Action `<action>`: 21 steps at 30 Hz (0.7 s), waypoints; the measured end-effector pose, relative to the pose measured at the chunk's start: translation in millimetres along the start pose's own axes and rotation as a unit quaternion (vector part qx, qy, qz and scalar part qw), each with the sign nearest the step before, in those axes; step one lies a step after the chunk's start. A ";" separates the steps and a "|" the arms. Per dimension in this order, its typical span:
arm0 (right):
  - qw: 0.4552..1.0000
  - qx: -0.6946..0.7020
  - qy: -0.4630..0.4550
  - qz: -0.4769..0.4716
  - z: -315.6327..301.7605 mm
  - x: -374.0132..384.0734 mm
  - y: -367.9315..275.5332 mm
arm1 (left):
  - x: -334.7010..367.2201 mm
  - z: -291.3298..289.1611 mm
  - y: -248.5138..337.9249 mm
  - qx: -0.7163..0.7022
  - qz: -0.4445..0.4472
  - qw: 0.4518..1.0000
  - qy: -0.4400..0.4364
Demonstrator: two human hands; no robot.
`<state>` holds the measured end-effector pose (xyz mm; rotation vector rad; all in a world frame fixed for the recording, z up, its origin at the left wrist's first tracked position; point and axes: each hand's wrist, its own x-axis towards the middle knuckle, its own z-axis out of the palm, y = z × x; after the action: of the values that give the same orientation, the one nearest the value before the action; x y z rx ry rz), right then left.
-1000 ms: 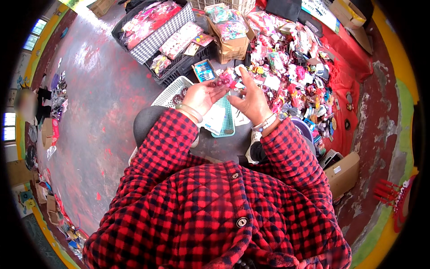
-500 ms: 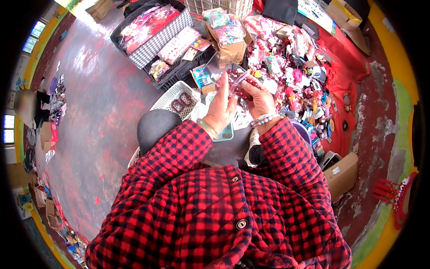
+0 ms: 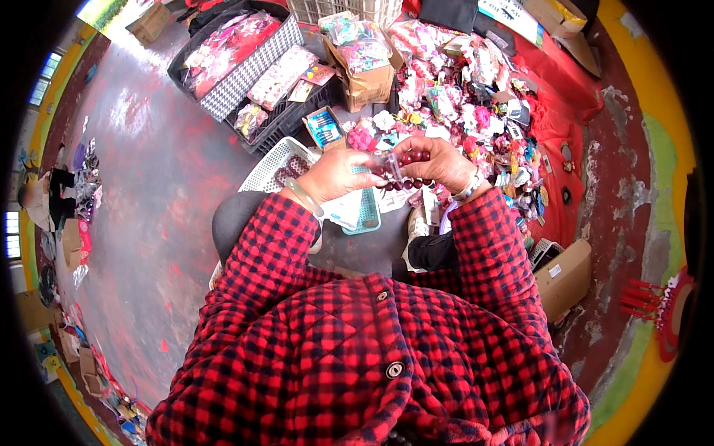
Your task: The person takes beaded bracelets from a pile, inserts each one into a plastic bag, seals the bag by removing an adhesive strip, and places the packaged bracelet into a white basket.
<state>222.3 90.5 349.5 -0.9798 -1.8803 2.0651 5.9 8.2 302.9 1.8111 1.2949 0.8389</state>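
My left hand [image 3: 335, 178] pinches one end of a small clear plastic case [image 3: 385, 165] in front of my chest. My right hand [image 3: 446, 166] is closed on a bracelet of round dark red beads [image 3: 413, 157], whose strand runs from the fingers to the case. Whether the beads are inside the case or only against it, I cannot tell. Just left of my left hand, a white perforated basket [image 3: 258, 177] holds more dark red beaded bracelets [image 3: 293, 169]. Beneath the hands is a light teal basket [image 3: 367, 215], partly hidden by my left hand and something white.
A large pile of small packaged trinkets [image 3: 476, 111] spreads over red cloth [image 3: 554, 100] beyond my right hand. Farther off stand a cardboard box of packets [image 3: 368, 88] and a black-and-white patterned bin [image 3: 256, 63]. A dark round stool [image 3: 234, 223] is by my left forearm. Another person [image 3: 44, 201] sits far left.
Both hands have come lower and moved apart, turning more sideways. The clear case is now held level between them, and the bead strand shows more plainly at my right fingers.
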 end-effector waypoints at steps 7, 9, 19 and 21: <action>0.999 -0.019 -0.036 0.003 -3.9 15.0 20.3 | 0.4 3.5 13.6 -0.325 -0.229 0.897 -0.193; 0.995 -0.084 -0.042 -0.018 -4.2 19.4 26.3 | -0.1 10.8 4.9 -0.341 -0.216 0.891 -0.209; 0.998 0.014 -0.055 0.001 -3.5 13.1 12.7 | -1.4 18.4 5.4 -0.387 -0.216 0.882 -0.159; 0.998 0.036 -0.044 0.025 -6.5 5.2 0.5 | -2.1 20.5 0.5 -0.369 -0.198 0.897 -0.139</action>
<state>222.2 98.5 347.4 -0.9421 -1.8253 2.2229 22.7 2.1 292.7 0.9741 0.9264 0.6794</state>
